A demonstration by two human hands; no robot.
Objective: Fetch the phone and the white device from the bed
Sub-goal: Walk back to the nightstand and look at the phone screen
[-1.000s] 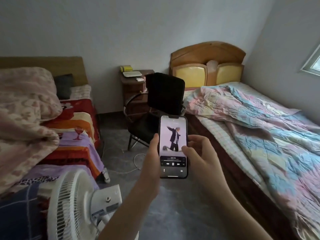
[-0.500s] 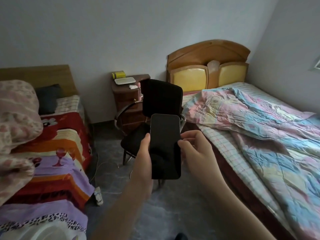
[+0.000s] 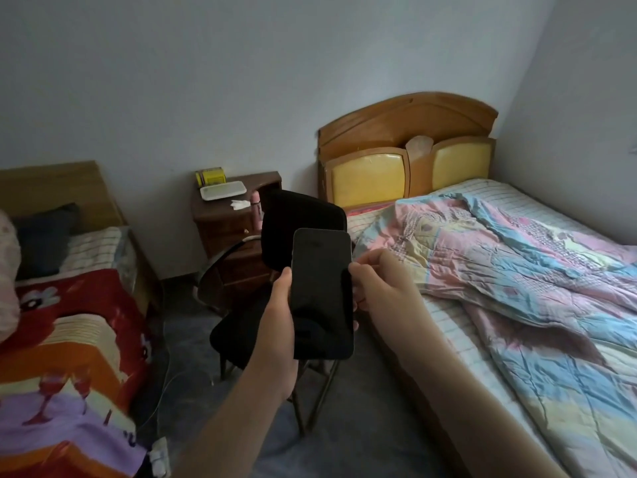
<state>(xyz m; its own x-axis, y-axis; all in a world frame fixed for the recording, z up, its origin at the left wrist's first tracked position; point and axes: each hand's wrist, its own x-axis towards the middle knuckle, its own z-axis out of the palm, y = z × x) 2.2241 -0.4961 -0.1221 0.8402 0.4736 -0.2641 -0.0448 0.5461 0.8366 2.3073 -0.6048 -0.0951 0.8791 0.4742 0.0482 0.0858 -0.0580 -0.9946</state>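
A black phone (image 3: 322,294) with a dark screen stands upright in front of me. My left hand (image 3: 275,326) grips its left edge and back. My right hand (image 3: 382,291) presses against its right edge, thumb near the top and fingers curled behind it. On the right is a bed with a pastel patchwork quilt (image 3: 499,243) over a checked sheet (image 3: 444,326). I see no white device on either bed. A flat white object (image 3: 223,190) lies on the nightstand (image 3: 224,215).
A black chair (image 3: 296,215) stands right behind the phone, between the two beds. The left bed has a red, orange and purple blanket (image 3: 69,339). A white plug and cable (image 3: 160,457) lie on the grey floor. A yellow box (image 3: 211,176) sits on the nightstand.
The phone's screen went from lit to dark. My view moved forward and turned right; the white fan at the lower left dropped out of sight. Both hands stayed on the phone.
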